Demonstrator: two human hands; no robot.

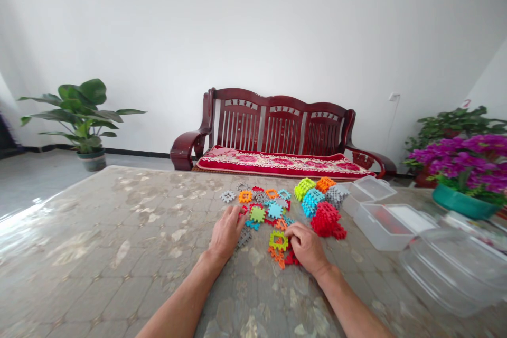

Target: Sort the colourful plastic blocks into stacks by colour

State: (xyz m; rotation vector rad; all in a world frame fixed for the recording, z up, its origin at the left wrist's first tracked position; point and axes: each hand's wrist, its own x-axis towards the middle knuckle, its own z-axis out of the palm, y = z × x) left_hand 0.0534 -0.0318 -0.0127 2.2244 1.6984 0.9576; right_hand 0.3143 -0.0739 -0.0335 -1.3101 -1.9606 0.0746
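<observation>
My left hand (226, 231) rests at the near left side of a loose spread of notched plastic tiles. Its fingers stretch forward, the tips by a red piece and a light green tile (257, 214); whether they touch is hard to see. My right hand (307, 247) has curled fingers closed at the right edge of a lime square tile (279, 241) with a cut-out middle. Below that lies an orange tile (277, 256), beside red pieces (292, 259) partly covered by the hand. A light blue tile (275, 210) and a grey tile (228, 197) lie farther off.
Right of the spread stand stacked tiles in lime (304, 189), orange (325, 185), blue (312, 202), grey (337, 196) and red (327, 218). Clear plastic boxes (382, 237) and a flower pot (463, 200) occupy the right side. A wooden bench (273, 127) stands behind the table (130, 259).
</observation>
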